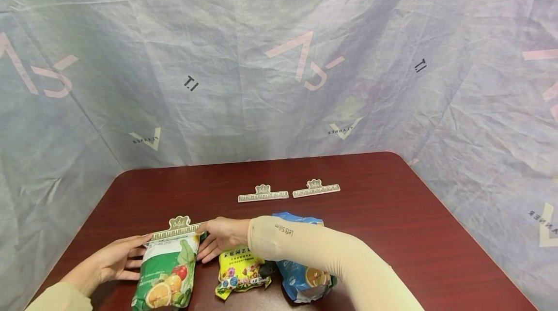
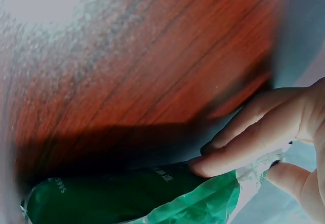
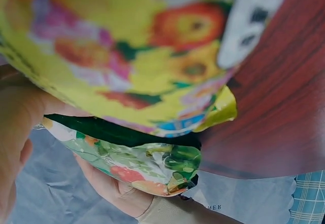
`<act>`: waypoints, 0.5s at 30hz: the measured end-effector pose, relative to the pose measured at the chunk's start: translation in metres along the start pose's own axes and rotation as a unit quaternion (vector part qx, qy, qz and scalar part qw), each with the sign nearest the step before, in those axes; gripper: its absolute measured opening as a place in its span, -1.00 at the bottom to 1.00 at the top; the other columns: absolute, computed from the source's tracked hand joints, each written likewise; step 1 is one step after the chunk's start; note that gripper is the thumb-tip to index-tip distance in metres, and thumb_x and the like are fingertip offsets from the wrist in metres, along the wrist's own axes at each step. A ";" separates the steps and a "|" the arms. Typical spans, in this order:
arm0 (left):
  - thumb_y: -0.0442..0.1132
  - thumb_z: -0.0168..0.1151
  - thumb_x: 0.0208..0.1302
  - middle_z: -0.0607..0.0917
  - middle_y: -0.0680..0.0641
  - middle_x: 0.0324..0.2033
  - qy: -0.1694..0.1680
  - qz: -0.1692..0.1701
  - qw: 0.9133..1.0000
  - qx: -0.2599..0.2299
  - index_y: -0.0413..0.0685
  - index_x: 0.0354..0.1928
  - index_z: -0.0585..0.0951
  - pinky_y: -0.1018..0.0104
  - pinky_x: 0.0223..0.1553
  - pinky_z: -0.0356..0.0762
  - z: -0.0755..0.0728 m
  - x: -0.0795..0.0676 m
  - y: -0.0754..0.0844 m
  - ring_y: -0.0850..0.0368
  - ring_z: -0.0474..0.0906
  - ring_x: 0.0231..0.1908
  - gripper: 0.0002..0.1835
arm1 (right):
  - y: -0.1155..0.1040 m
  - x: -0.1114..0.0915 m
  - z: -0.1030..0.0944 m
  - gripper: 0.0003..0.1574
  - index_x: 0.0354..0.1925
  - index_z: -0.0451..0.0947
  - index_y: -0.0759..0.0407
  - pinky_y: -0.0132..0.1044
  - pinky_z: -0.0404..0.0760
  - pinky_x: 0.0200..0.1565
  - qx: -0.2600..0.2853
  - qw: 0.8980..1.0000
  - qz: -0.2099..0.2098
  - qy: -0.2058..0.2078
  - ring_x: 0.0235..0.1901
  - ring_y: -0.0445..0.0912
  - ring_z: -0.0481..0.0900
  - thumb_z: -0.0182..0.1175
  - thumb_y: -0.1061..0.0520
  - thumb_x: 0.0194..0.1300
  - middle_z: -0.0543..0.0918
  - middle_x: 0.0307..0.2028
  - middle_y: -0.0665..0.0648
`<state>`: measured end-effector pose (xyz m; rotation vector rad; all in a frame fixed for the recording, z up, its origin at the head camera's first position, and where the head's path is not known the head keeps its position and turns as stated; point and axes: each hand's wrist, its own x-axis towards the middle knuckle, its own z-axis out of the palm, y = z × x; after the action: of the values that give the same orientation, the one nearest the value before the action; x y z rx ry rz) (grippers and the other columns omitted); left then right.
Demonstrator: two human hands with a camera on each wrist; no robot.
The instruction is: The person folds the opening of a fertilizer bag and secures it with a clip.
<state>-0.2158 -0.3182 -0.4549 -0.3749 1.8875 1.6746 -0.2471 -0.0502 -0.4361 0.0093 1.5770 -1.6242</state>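
A green and white bag printed with fruit and vegetables [image 1: 163, 272] lies at the front left of the table, a piano-key clip [image 1: 179, 227] across its top edge. At its upper left corner my left hand [image 1: 115, 260] holds the bag, thumb and fingers on opposite sides in the left wrist view. My right hand [image 1: 224, 233] pinches the upper right corner by the clip's end, its other fingers beside the bag. Next to it lies a yellow flower-printed bag [image 1: 237, 272], partly under my right wrist. A blue bag [image 1: 301, 282] is partly hidden by my right forearm.
Two more piano-key clips [image 1: 263, 197] lie side by side toward the back of the dark red table [image 1: 392, 214]. Grey printed cloth [image 1: 244, 83] hangs behind the table and along both sides.
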 end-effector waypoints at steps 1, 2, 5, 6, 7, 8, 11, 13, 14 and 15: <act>0.15 -0.02 0.30 0.50 -0.21 -0.10 0.004 -0.002 1.000 0.002 -0.35 0.34 -0.22 -0.05 -0.17 0.51 0.000 0.000 0.000 -0.05 0.58 -0.20 -0.07 | 0.000 0.000 0.000 -0.53 0.14 0.23 0.23 0.11 0.50 -0.13 -0.001 1.000 0.000 0.000 -0.17 0.36 0.54 0.00 0.11 0.31 0.52 -0.39 0.45; 0.15 -0.03 0.31 0.49 -0.22 -0.09 0.005 -0.003 1.000 0.004 -0.36 0.34 -0.22 -0.04 -0.17 0.51 0.000 0.000 0.001 -0.04 0.58 -0.20 -0.08 | 0.000 0.000 0.000 -0.52 0.15 0.23 0.22 0.11 0.50 -0.13 -0.001 1.000 0.001 0.000 -0.17 0.36 0.54 0.01 0.11 0.31 0.52 -0.39 0.45; 0.14 -0.03 0.32 0.50 -0.21 -0.10 0.003 -0.006 1.000 0.004 -0.36 0.34 -0.21 -0.03 -0.17 0.52 0.000 0.000 0.001 -0.04 0.58 -0.20 -0.10 | 0.000 0.000 0.000 -0.48 0.19 0.19 0.23 0.11 0.50 -0.12 -0.002 1.000 0.005 -0.002 -0.17 0.36 0.53 0.00 0.11 0.31 0.52 -0.38 0.46; 0.13 -0.04 0.32 0.50 -0.21 -0.11 0.002 -0.006 1.000 0.005 -0.36 0.34 -0.20 -0.03 -0.17 0.52 0.000 0.000 0.002 -0.04 0.58 -0.21 -0.10 | 0.000 0.000 0.000 -0.46 0.21 0.18 0.23 0.11 0.50 -0.12 -0.003 1.000 0.006 -0.003 -0.17 0.36 0.53 0.00 0.11 0.31 0.52 -0.38 0.46; 0.13 -0.04 0.32 0.50 -0.21 -0.11 0.004 -0.008 1.000 0.004 -0.36 0.33 -0.19 -0.03 -0.17 0.52 0.001 0.000 0.002 -0.04 0.58 -0.21 -0.11 | 0.000 0.000 -0.001 -0.44 0.23 0.16 0.23 0.11 0.50 -0.12 -0.003 1.000 0.008 -0.003 -0.16 0.36 0.53 0.00 0.11 0.31 0.51 -0.37 0.46; 0.12 -0.04 0.33 0.50 -0.21 -0.11 0.002 -0.008 1.000 0.004 -0.36 0.33 -0.19 -0.02 -0.17 0.52 0.001 0.001 0.002 -0.04 0.58 -0.21 -0.12 | 0.000 0.000 -0.001 -0.42 0.24 0.15 0.23 0.11 0.50 -0.12 -0.003 1.000 0.009 -0.004 -0.16 0.36 0.53 0.00 0.11 0.31 0.51 -0.37 0.47; 0.11 -0.03 0.33 0.51 -0.18 -0.13 0.000 -0.007 1.000 0.003 -0.38 0.32 -0.15 -0.02 -0.17 0.52 0.000 0.001 0.001 -0.03 0.58 -0.22 -0.14 | -0.001 0.000 -0.001 -0.38 0.28 0.12 0.22 0.11 0.50 -0.12 -0.005 1.000 0.013 -0.005 -0.16 0.35 0.54 0.00 0.10 0.32 0.51 -0.36 0.47; 0.10 -0.02 0.33 0.53 -0.14 -0.17 0.001 -0.007 1.000 0.001 -0.38 0.30 -0.09 -0.01 -0.18 0.53 -0.001 0.002 0.000 -0.03 0.59 -0.23 -0.18 | -0.001 0.001 -0.001 -0.37 0.29 0.10 0.21 0.11 0.50 -0.12 -0.008 1.000 0.015 -0.005 -0.17 0.35 0.54 0.00 0.09 0.32 0.51 -0.36 0.48; 0.10 -0.01 0.32 0.54 -0.12 -0.19 0.003 -0.008 1.000 0.000 -0.38 0.29 -0.04 -0.01 -0.18 0.53 -0.001 0.001 0.000 -0.03 0.59 -0.23 -0.20 | -0.001 0.001 -0.001 -0.36 0.30 0.10 0.20 0.11 0.50 -0.13 -0.009 1.000 0.015 -0.006 -0.16 0.35 0.54 0.00 0.09 0.33 0.51 -0.36 0.48; 0.11 -0.01 0.31 0.54 -0.10 -0.21 0.005 -0.010 1.000 0.001 -0.38 0.28 -0.01 -0.01 -0.18 0.53 -0.001 0.002 -0.001 -0.03 0.59 -0.23 -0.20 | -0.001 0.001 -0.001 -0.36 0.30 0.09 0.20 0.11 0.50 -0.13 -0.010 1.000 0.015 -0.007 -0.16 0.35 0.54 0.00 0.09 0.33 0.51 -0.35 0.48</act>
<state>-0.2170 -0.3191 -0.4562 -0.4012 1.8866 1.6621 -0.2488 -0.0499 -0.4359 0.0113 1.5765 -1.5811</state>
